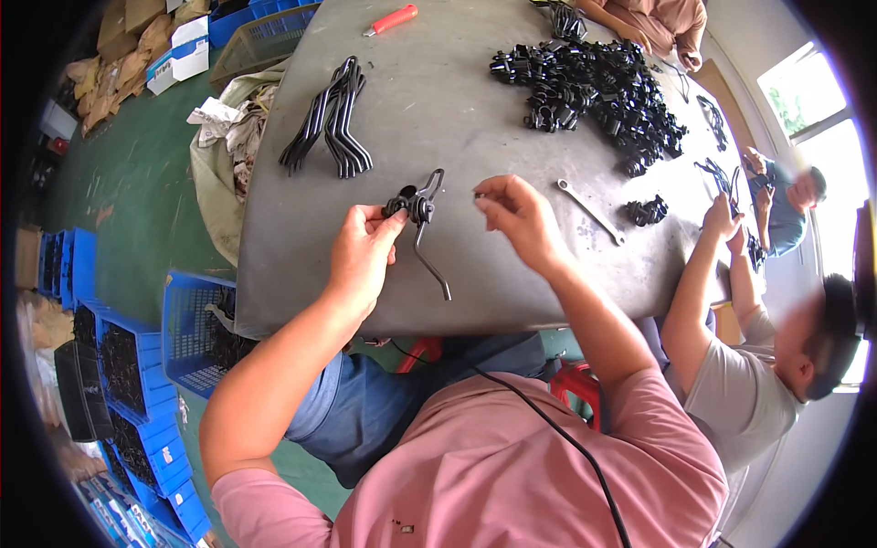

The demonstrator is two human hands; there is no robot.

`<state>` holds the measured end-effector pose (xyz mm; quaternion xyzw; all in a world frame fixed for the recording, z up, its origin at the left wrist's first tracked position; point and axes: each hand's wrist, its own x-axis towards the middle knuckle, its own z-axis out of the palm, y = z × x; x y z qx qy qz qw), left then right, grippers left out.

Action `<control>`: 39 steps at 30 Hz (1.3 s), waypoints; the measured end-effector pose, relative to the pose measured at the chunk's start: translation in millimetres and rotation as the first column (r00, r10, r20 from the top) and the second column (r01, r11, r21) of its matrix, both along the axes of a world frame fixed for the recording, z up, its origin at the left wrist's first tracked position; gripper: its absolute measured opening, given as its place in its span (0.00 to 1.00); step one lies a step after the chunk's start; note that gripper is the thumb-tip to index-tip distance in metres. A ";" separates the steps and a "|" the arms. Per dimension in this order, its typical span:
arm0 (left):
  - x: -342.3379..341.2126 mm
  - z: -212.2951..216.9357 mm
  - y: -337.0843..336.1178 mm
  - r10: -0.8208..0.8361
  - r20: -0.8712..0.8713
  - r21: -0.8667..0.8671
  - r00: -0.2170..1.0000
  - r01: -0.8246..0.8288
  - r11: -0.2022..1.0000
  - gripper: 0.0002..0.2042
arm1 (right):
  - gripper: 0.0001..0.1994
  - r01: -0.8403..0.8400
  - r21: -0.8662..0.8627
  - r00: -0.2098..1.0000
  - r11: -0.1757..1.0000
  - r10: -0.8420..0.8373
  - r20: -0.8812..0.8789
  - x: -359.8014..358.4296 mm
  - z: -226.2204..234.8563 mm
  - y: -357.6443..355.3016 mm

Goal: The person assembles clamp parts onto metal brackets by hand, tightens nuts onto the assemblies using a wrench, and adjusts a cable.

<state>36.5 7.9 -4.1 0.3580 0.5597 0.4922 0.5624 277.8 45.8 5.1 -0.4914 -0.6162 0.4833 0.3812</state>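
A black metal bracket fitting with a slotted upper end and a long bent rod (424, 219) is above the near part of a smooth grey worktable (438, 100), pinched between the thumb and fingers of the left hand (359, 251). To its right and apart from it, the right hand (516, 217) is raised with thumb and forefinger closed on a small dark piece (477, 194), too small to identify. Beyond the left hand lies a bundle of bent black metal rods (333, 119); farther off is a red-handled tool (393, 20). Right of the right hand lie a silver metal wrench (590, 212) and, just beside it, a small cluster of black clamp-like parts (646, 211). A large heap of similar black parts (598, 96) covers the far right area. At the right edge, a co-worker in a grey shirt (731, 397) reaches over the table.
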 end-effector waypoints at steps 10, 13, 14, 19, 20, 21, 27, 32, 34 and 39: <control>1.1 3.0 -3.1 -0.007 0.021 0.007 1.000 0.007 1.000 0.13 | 0.10 -0.056 0.333 0.993 0.941 0.018 0.116 -53.5 2.6 -22.1; 0.2 1.8 -3.6 -0.007 -0.005 0.015 1.000 0.007 1.000 0.13 | 0.09 -0.084 0.331 0.990 0.940 0.040 0.137 -52.7 5.6 -23.4; -0.3 0.9 -3.8 -0.014 -0.038 0.020 0.999 0.015 1.000 0.13 | 0.09 -0.090 0.322 0.990 0.943 0.048 0.136 -53.2 5.6 -24.2; 1.5 2.8 -3.0 -0.020 -0.138 0.048 0.990 0.027 0.998 0.13 | 0.08 -0.012 0.290 0.978 0.957 -0.050 0.205 -59.4 -2.8 -29.7; 2.2 3.8 -3.6 -0.016 -0.150 0.056 0.989 0.024 0.998 0.13 | 0.08 -0.010 0.371 0.957 0.928 -0.099 0.273 -59.7 -4.7 -31.0; 2.1 3.1 -4.2 -0.018 -0.152 0.056 0.988 0.027 0.998 0.13 | 0.08 -0.007 0.372 0.957 0.928 -0.102 0.271 -59.0 -4.3 -31.2; 1.1 1.7 -4.7 -0.042 -0.145 0.067 0.989 0.052 0.996 0.13 | 0.07 -0.164 0.568 0.935 0.807 -0.056 0.349 -54.3 2.7 -31.0; 3.7 3.5 -5.4 -0.028 -0.019 0.042 0.999 0.029 0.999 0.12 | 0.08 -0.012 0.405 0.990 0.914 -0.045 0.132 -58.5 -4.7 -35.3; 2.2 2.4 -5.3 -0.035 -0.039 0.060 0.999 0.038 0.997 0.12 | 0.08 -0.007 0.341 0.996 0.940 -0.023 0.083 -57.6 -2.0 -34.3; 0.7 3.7 -5.4 -0.053 -0.079 0.093 0.995 0.060 0.994 0.12 | 0.09 -0.014 0.185 0.996 0.983 -0.002 0.087 -55.7 8.8 -35.1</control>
